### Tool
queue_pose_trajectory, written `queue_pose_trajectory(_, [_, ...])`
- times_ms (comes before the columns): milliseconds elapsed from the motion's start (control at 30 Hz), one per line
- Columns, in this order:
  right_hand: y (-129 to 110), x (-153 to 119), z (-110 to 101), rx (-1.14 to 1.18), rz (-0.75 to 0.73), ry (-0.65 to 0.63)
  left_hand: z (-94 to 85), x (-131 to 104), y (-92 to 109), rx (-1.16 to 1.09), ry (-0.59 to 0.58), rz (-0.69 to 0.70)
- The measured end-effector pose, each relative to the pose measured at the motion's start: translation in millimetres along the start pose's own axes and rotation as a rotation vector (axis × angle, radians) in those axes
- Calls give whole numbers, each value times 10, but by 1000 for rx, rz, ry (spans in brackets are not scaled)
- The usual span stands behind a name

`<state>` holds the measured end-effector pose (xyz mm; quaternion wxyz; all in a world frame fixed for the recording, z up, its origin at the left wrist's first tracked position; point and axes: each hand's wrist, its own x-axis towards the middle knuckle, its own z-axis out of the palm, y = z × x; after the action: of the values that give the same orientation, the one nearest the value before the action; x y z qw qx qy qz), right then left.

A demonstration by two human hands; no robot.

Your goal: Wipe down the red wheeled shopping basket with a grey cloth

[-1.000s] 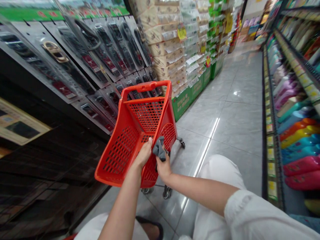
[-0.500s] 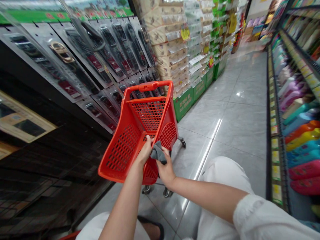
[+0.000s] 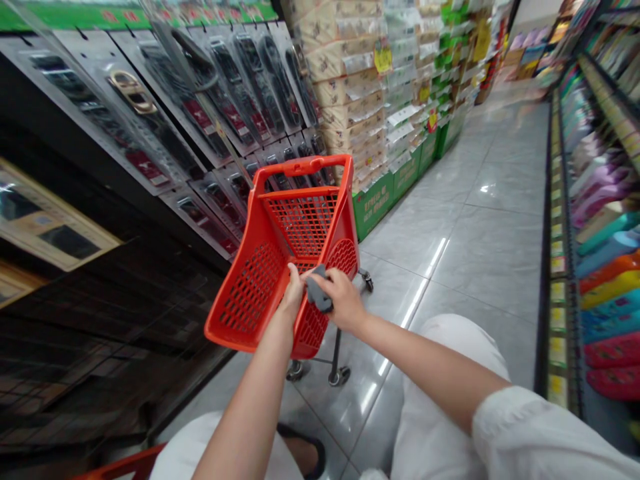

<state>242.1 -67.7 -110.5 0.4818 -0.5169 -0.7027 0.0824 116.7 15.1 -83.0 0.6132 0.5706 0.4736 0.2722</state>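
A red plastic shopping cart on wheels stands in front of me, its handle at the far end. My right hand is closed on a grey cloth pressed against the cart's near right side. At the cart's upper rim, just left of the cloth, is my left hand, its thumb pointing up on the inner side. Its other fingers are mostly hidden by the rim and the cloth. The basket's inside shows only its red mesh walls.
Packaged belts hang on a rack at the left. Behind the cart rise stacked tissue packs on green bases. Shelves with colourful bottles line the right side of the grey tiled aisle.
My right hand has moved up a little along the cart's side with the cloth. The view has shifted slightly, and the cart appears a bit higher and farther right.
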Motion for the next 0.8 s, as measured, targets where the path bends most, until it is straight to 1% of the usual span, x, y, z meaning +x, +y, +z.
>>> queue_pose_trajectory(67, [-134,-169,45,-28,-93,-72,-25,-26,23,-20,-4,-43])
queue_pose_trajectory(100, [-166,-210,54,-46,-114,-86,-34,-42,30,-34,-3,-56])
queue_pose_trajectory(133, [-164,-214,50,-64,-115,-83,-41,-61,34,-31,6,-54])
queue_pose_trajectory(200, [-64,-113,17,-73,-52,-31,-38,-100,36,-21,20,-53])
queue_pose_trajectory(267, [122,83,-28,-7,78,90,-17,-143,32,-35,-9,-60])
queue_pose_trajectory(367, [376,369,-51,194,306,379,28,-216,24,-79,-73,-74])
queue_pose_trajectory(400, [419,424,-39,257,347,453,38,-241,19,-75,-77,-75])
queue_pose_trajectory(433, [435,449,-17,304,365,498,43,-266,13,-65,-74,-74])
queue_pose_trajectory(467, [422,442,13,330,362,513,43,-288,7,-55,-70,-70])
queue_pose_trajectory(533, [322,339,85,336,329,485,24,-326,-6,-51,-80,-71])
queue_pose_trajectory(633, [51,25,182,293,281,397,-28,-361,-14,-34,-100,-84])
queue_pose_trajectory(733, [-222,-310,222,250,152,227,-64,-389,0,32,-74,-64])
queue_pose_trajectory(800, [-319,-450,211,217,38,117,-61,-415,16,69,-56,-29])
